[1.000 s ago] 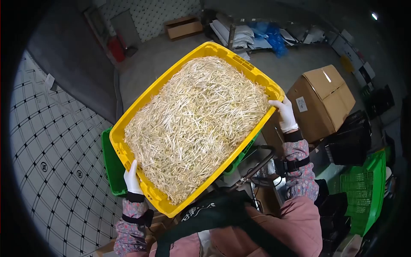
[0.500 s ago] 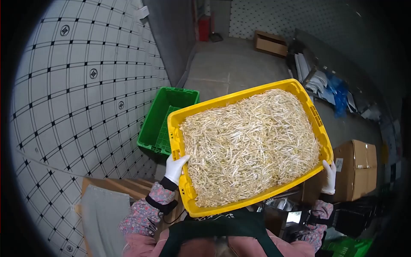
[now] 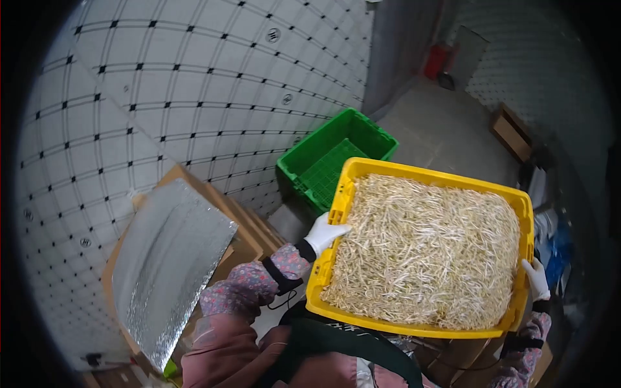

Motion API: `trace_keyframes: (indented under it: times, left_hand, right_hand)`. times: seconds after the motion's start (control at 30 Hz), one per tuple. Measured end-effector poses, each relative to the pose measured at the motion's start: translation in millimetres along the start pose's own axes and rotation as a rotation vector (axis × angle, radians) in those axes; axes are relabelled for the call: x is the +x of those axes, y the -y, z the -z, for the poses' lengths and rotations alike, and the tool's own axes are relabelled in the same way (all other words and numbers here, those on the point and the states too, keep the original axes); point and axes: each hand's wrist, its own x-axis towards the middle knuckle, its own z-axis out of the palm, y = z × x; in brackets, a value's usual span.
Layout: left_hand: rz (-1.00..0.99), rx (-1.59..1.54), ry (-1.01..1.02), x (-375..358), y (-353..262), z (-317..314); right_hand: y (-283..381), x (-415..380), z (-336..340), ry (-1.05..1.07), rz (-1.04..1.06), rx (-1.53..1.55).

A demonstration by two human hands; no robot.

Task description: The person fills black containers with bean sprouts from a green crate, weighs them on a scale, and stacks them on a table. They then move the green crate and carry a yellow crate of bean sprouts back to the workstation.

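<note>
A yellow plastic crate (image 3: 427, 171) full of bean sprouts (image 3: 427, 252) is held up in front of my body. My left hand (image 3: 325, 234), in a white glove, grips its left side, the thumb over the rim. On the opposite side, my right hand (image 3: 536, 279), also gloved in white, is closed on the crate's edge near the lower right corner. The fingers of both hands are partly hidden by the crate wall. Beyond the crate's upper left corner stands a green crate (image 3: 336, 158) with a grid bottom and nothing in it.
At left, a silver foil sheet (image 3: 174, 258) lies over cardboard (image 3: 242, 223) by the patterned wall (image 3: 194, 84). An open cardboard box (image 3: 511, 132) sits on the floor at the back right. Blue plastic (image 3: 558, 249) is beyond my right hand. A red object (image 3: 437, 61) stands far back.
My view has swung left, so the foil and green crate appear farther right. The yellow crate has shifted right in view and its tilt has reversed. Both hands keep their hold.
</note>
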Motion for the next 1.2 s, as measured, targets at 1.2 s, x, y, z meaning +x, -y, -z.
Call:
trace_keyframes:
  times: [1.2]
  left_hand:
    - [-0.254,-0.283,-0.111,-84,-19,82]
  right_hand:
    - [98,-66,-74,-0.37,0.283,-0.075]
